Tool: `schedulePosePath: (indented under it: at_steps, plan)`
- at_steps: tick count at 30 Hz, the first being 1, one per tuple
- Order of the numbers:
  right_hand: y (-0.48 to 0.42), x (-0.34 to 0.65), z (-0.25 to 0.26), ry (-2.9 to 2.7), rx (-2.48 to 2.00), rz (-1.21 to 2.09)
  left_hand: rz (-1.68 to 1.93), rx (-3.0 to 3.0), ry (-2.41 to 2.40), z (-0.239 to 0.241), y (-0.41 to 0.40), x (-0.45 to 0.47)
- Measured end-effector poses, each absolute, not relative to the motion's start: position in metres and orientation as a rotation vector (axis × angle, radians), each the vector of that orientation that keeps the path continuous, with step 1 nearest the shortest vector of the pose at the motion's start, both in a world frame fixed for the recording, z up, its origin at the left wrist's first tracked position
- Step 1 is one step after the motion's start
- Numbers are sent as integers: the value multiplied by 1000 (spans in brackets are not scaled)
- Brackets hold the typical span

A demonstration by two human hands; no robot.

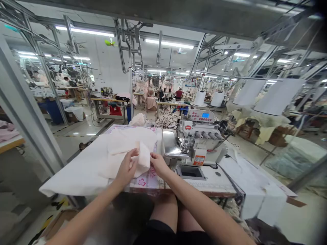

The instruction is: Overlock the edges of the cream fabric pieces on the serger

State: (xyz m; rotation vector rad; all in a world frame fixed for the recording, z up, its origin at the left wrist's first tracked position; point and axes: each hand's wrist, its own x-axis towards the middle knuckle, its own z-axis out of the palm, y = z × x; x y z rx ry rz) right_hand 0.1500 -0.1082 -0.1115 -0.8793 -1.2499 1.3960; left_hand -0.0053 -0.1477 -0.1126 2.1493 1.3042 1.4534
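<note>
Left hand: touching cloth, grip unclear
Right hand: pinching its edge, nearer machine
Cloth: between them, long axis forward

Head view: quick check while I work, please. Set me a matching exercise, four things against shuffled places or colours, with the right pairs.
1. Folded cloth
2. Display screen
3. Largest thread cone
4. Rectangular label

A. Lit blue
B. White, at the picture's right
C. Between the left hand and right hand
D. Orange and white

Pairs: 1-C, 2-A, 3-B, 4-D
</note>
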Motion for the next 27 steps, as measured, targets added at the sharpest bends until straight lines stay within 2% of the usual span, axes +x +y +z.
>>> schedulePosePath:
  at_steps: [7, 12, 18, 24, 27]
  plan:
    - [-106, 145, -103, -1138, -808, 1459, 1169, 2468, 1160, -73, -122, -22]
    - [-102, 145, -102, -1070, -828, 1467, 1459, 2208, 1397, -80, -137, -12]
    - [-101, 136, -91, -1041, -833, 1442, 1390, 1981, 1382, -80, -154, 13]
    - [-102, 127, -73, -1012, -791, 1411, 1543, 1846, 1415, -77, -150, 16]
    - [-102, 132, -56, -984, -718, 1440, 1651, 1783, 1426, -56, -135, -9]
